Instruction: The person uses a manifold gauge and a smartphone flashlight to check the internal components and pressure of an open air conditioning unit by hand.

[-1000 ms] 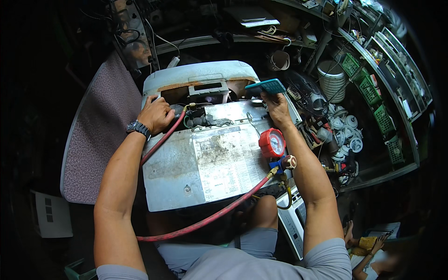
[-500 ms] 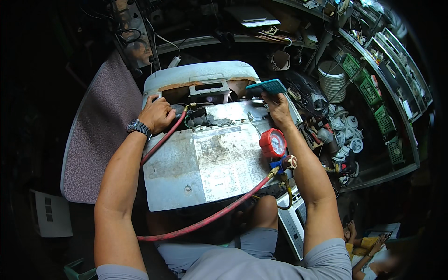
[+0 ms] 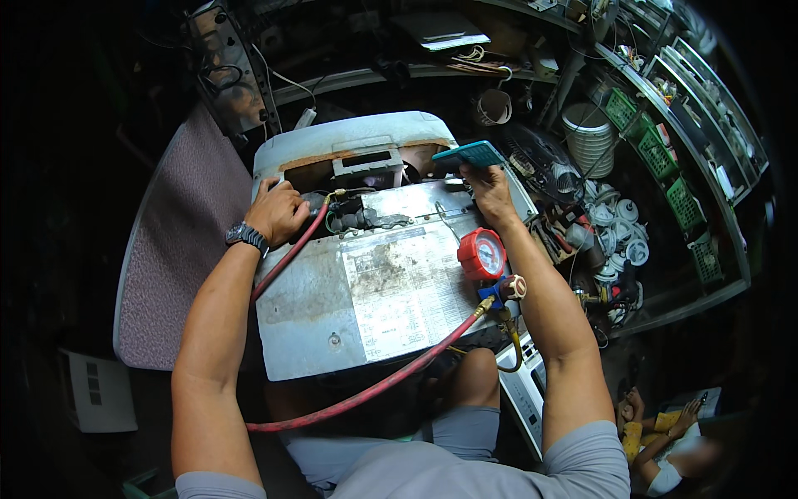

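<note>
An opened air conditioner unit point(image 3: 303, 320) with a grey metal cover and a stained paper label sits in front of me. My left hand point(image 3: 278, 212) lies at its left rim, fingers bent over the edge of the casing and thumb beside dark tubing. A flat teal rectangular thing, perhaps a phone in a case point(image 3: 470, 155), is gripped in my right hand point(image 3: 490, 190) above the unit's far right corner. Near my right forearm is a red pressure gauge point(image 3: 482, 254) on a valve. A red hose point(image 3: 386, 384) runs from that valve, and a red hose meets a brass fitting point(image 3: 334, 195) inside.
A pinkish speckled panel point(image 3: 179, 258) stands at the left. On the right are a ribbed white bucket point(image 3: 589, 137), a heap of white plastic parts point(image 3: 619, 229) and green baskets point(image 3: 657, 154) on shelving. Another person point(image 3: 673, 441) sits at lower right.
The view has shifted slightly. Both my hands keep their places on the unit and the teal thing. The other person's hands at lower right have moved.
</note>
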Available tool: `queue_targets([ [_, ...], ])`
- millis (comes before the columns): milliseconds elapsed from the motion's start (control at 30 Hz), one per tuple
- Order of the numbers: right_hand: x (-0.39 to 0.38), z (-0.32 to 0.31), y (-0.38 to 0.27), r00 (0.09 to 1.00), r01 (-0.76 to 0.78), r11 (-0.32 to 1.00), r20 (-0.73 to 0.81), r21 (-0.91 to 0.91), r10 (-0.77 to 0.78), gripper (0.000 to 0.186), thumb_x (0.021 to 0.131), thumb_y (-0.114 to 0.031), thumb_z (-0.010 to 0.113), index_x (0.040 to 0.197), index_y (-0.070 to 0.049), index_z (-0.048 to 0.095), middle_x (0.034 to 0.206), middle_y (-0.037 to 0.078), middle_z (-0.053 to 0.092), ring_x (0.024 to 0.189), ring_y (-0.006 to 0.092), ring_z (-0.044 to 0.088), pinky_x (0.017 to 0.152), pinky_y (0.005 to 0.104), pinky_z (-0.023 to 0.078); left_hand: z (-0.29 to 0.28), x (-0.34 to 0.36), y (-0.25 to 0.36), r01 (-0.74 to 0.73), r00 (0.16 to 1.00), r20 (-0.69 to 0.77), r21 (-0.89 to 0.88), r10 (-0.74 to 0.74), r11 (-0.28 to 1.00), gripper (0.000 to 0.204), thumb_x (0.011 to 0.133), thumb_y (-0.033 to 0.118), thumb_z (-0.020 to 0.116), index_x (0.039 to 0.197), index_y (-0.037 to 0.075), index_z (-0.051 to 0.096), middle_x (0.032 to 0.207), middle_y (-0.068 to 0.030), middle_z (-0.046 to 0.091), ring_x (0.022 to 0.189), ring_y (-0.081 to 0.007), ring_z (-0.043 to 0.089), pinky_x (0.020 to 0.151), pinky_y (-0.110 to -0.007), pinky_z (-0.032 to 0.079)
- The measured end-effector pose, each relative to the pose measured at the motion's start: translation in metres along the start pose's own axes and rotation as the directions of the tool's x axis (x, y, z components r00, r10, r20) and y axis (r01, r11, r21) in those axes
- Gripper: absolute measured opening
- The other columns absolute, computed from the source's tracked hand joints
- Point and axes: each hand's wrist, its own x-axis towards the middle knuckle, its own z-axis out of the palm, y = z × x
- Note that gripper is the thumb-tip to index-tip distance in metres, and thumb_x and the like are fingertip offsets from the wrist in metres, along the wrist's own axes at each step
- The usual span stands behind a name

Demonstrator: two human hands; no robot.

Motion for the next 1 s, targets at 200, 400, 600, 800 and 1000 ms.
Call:
queue_targets([
  [200, -0.001, 0.006, -0.004, 1.000, 0.010, 0.999, 0.021, 0.035, -0.010, 0.020, 0.099, -0.018, 0.073, 0.114, -0.004, 0.070, 0.103, 0.004, 0.075, 0.096, 0.0115, 0.067, 0.090, 0.0290, 0.052, 0.006, -0.003, -0.005, -0.047, 0.996, -0.080, -0.003, 0.047, 0.999, 0.041, 0.100, 0.028, 0.046, 0.081, 0.003, 0.072, 0.089, -0.0099, 0.069, 0.104, -0.0236, 0.059, 0.113, -0.050, 0.028],
  [400, -0.002, 0.003, -0.004, 0.999, 0.024, 1.000, 0.023, 0.007, -0.024, 0.021, 0.100, -0.017, 0.072, 0.116, -0.004, 0.069, 0.104, 0.004, 0.075, 0.097, 0.0115, 0.067, 0.091, 0.0292, 0.052, 0.002, 0.000, -0.001, -0.023, 0.999, -0.038, -0.003, 0.023, 1.000, 0.042, 0.099, 0.030, 0.046, 0.086, 0.003, 0.076, 0.094, -0.0096, 0.071, 0.108, -0.0229, 0.060, 0.116, -0.051, 0.027],
  [600, -0.004, 0.006, -0.012, 0.999, 0.020, 0.998, 0.026, -0.062, -0.018, 0.021, 0.101, -0.016, 0.072, 0.117, -0.004, 0.069, 0.108, 0.004, 0.075, 0.098, 0.0110, 0.066, 0.091, 0.0290, 0.051, 0.005, -0.004, -0.005, -0.040, 0.996, -0.079, -0.007, 0.039, 0.999, 0.041, 0.100, 0.029, 0.045, 0.080, 0.004, 0.072, 0.087, -0.0096, 0.068, 0.104, -0.0234, 0.059, 0.114, -0.051, 0.028],
  [800, -0.002, 0.005, -0.005, 0.998, 0.054, 0.998, 0.038, 0.043, -0.056, 0.021, 0.101, -0.018, 0.071, 0.117, -0.003, 0.069, 0.106, 0.002, 0.074, 0.098, 0.0103, 0.065, 0.091, 0.0286, 0.051, 0.006, -0.001, -0.003, -0.052, 0.996, -0.079, -0.001, 0.051, 0.999, 0.040, 0.100, 0.028, 0.046, 0.080, 0.004, 0.072, 0.087, -0.0090, 0.069, 0.104, -0.0231, 0.059, 0.113, -0.051, 0.028],
  [1000, -0.004, 0.008, -0.008, 1.000, 0.011, 0.998, 0.024, 0.061, -0.012, 0.019, 0.101, -0.018, 0.072, 0.114, -0.004, 0.070, 0.103, 0.001, 0.074, 0.094, 0.0088, 0.064, 0.088, 0.0273, 0.050, 0.006, -0.002, -0.006, -0.065, 0.994, -0.083, 0.008, 0.065, 0.998, 0.040, 0.100, 0.028, 0.046, 0.080, 0.005, 0.071, 0.087, -0.0086, 0.069, 0.103, -0.0229, 0.059, 0.113, -0.050, 0.028],
])
